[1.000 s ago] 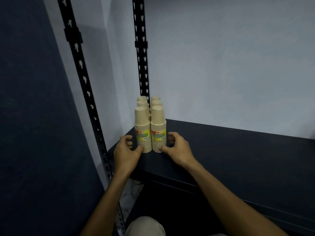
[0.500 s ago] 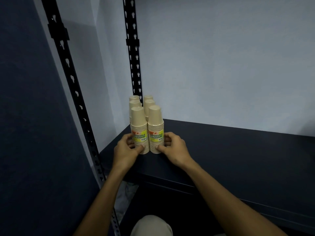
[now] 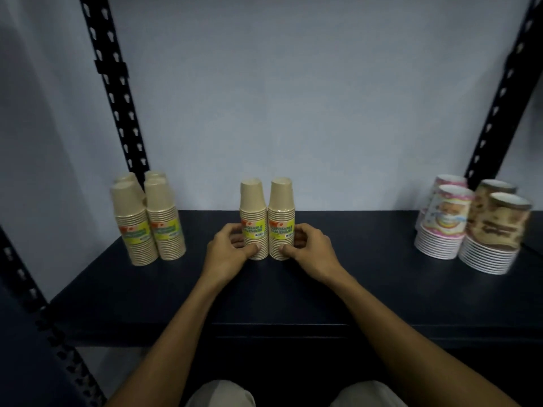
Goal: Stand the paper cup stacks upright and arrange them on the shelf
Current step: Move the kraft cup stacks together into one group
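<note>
Two tan paper cup stacks with yellow-green labels stand upright and side by side at the middle of the dark shelf (image 3: 293, 292). My left hand (image 3: 226, 252) grips the base of the left stack (image 3: 252, 212), thumb in front and fingers behind. The right stack (image 3: 281, 212) is gripped the same way low down by my right hand (image 3: 310, 249). Several more tan stacks (image 3: 147, 221) stand upright in a tight group at the shelf's left end.
Pink patterned cup stacks (image 3: 443, 221) and brown patterned cup stacks (image 3: 493, 233) stand at the shelf's right end. Black slotted uprights rise at the back left (image 3: 117, 92) and back right (image 3: 499, 98). A pale wall closes the back.
Both hands have carried the two front stacks away from the left group to the middle of the shelf. The view has swung right, so the patterned cups now show.
</note>
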A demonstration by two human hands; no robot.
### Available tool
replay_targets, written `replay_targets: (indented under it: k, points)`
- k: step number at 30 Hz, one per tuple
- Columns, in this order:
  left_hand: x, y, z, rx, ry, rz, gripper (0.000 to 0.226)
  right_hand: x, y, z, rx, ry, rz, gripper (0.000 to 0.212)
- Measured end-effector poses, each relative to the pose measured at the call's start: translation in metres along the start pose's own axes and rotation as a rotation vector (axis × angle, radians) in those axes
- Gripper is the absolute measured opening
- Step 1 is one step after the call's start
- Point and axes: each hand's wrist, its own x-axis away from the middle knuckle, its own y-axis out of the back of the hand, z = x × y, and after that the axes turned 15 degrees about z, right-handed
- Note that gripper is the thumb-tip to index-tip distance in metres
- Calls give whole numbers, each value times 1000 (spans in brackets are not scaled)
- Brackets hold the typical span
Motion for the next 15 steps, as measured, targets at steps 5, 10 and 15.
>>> replay_targets:
  k: [5,10,15]
  points:
    - [-29,-36,-11,-39,-31,57,56,2,31,-20,4,-41,-84,45]
    - [-48,-40,-11,-102,-19,65,51,-11,40,-30,-1,-54,-86,48]
    - [-60,-39,-10,-165,-11,70,50,-26,45,-33,-15,-48,-71,50]
